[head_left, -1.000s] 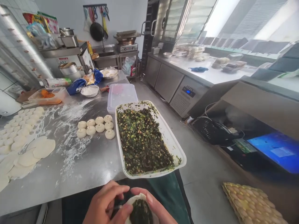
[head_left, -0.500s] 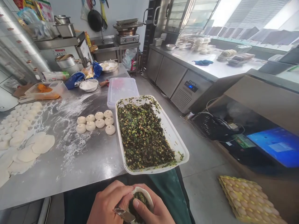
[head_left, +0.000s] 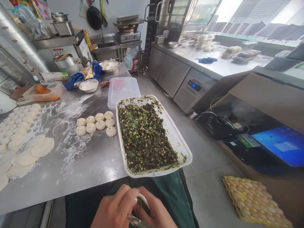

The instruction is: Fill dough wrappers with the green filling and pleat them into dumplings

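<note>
At the bottom edge my left hand (head_left: 116, 209) and my right hand (head_left: 160, 217) are closed together round a filled dough wrapper (head_left: 143, 200); only its white rim shows. A small metal spatula (head_left: 134, 221) pokes out under my left hand's fingers. Just beyond them, a white tray (head_left: 182, 148) of chopped green filling (head_left: 144, 136) overhangs the steel table's (head_left: 95, 164) near edge. Several sealed buns (head_left: 96, 123) lie in two rows left of the tray.
Flat round wrappers (head_left: 35, 148) and small dough pieces (head_left: 16, 123) cover the floury left side. A lidded plastic box (head_left: 123, 90) and a flour bowl (head_left: 88, 85) stand behind the tray. An egg carton (head_left: 254, 199) sits low on the right.
The green filling was showing in the open wrapper; my hands have since closed over it and sunk lower in view. The view shifted slightly.
</note>
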The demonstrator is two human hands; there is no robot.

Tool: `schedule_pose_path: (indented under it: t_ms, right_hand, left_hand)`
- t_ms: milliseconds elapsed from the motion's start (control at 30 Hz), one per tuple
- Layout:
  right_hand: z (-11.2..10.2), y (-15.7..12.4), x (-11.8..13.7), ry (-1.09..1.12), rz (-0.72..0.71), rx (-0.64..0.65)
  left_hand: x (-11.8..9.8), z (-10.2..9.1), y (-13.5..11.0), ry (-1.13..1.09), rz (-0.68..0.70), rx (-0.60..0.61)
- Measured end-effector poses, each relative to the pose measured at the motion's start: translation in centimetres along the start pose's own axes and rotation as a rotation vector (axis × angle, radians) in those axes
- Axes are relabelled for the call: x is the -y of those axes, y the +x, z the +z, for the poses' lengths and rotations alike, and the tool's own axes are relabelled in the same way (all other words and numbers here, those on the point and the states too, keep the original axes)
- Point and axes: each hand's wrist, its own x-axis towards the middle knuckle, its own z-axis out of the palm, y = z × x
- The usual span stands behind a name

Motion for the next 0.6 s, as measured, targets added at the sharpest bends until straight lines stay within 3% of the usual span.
schedule_pose_path:
  t_ms: [200,333,467,600]
  right_hand:
    - [-0.3,0.2,0.1,-0.13,0.047,0.006]
    - [-0.4,0.6,0.6,-0.257,-0.013,0.012]
    - [-0.7,0.7,2.0,-0.257,0.115,0.074]
    - [-1.4,0.4,3.4,-0.343,0.083,0.104]
  left_hand:
    - [-0.1,0.2,-0.3,0.028,-0.001,0.014]
    - [0.0,0.3,-0.3,0.107,0.078,0.07]
    - [0.2,0.4,-0.3,0.116,0.072,0.073]
    - [0.3,0.2,-0.3,0.138,0.141,0.088]
